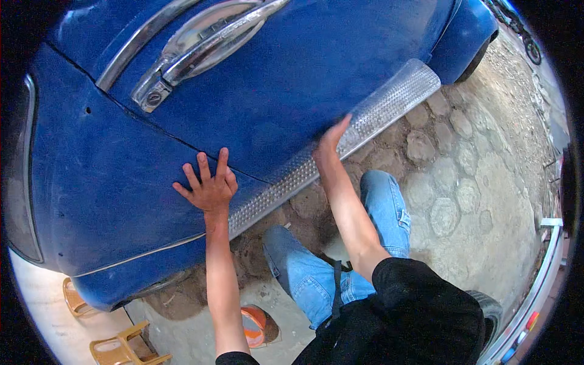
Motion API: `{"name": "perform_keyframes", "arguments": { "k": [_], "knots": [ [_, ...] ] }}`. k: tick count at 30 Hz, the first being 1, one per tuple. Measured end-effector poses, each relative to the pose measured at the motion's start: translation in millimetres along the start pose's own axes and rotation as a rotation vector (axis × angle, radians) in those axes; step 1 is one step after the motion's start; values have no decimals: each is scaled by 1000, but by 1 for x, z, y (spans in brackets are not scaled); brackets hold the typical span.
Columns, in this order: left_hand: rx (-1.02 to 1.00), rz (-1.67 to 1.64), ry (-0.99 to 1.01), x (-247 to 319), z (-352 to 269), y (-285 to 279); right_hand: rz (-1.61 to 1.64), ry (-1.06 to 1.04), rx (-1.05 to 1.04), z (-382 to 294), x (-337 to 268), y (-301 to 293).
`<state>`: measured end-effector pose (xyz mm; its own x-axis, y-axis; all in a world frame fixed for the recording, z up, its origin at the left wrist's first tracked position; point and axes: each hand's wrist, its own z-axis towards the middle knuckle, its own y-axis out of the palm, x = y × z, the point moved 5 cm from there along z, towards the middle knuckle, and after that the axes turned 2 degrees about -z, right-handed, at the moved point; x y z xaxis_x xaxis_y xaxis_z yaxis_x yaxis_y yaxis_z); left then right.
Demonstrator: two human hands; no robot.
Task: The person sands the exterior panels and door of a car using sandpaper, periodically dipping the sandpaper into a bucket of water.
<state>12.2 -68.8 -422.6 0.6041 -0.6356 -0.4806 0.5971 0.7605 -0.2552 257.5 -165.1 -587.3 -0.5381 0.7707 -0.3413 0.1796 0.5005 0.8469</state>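
A blue car door (pixel 292 91) with a chrome handle (pixel 214 36) and key lock fills the upper view. Along the car's lower side runs a dimpled metal running board (pixel 388 102). My left hand (pixel 210 185) is spread, palm towards the blue body panel, just left of the door seam; it holds nothing. My right hand (pixel 332 141) is at the inner side of the running board beside the door's lower part, thumb extended. Its other fingers are hidden and slightly blurred, so what it touches or holds cannot be told.
Stone and concrete ground (pixel 445 173) lies under my bent knees. An orange bucket (pixel 253 326) stands below my left forearm. Tan plastic chairs (pixel 123 346) are at lower left. A tyre (pixel 488 310) is behind me at lower right, near a pale curved rail (pixel 543 273).
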Motion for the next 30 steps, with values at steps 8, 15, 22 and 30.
{"name": "perform_keyframes", "arguments": {
  "k": [8,15,22,30],
  "knots": [
    [-3,-56,18,5,4,-2,-1055,-704,-5,-70,-1,9],
    [41,-12,-7,-2,0,0,-1077,-883,-2,-100,-13,69],
    [14,-41,-19,3,0,-1,-1186,-960,-151,-82,-27,41],
    [0,-21,-6,4,4,1,-1323,-1318,-329,-139,-12,88]
  ]
}}
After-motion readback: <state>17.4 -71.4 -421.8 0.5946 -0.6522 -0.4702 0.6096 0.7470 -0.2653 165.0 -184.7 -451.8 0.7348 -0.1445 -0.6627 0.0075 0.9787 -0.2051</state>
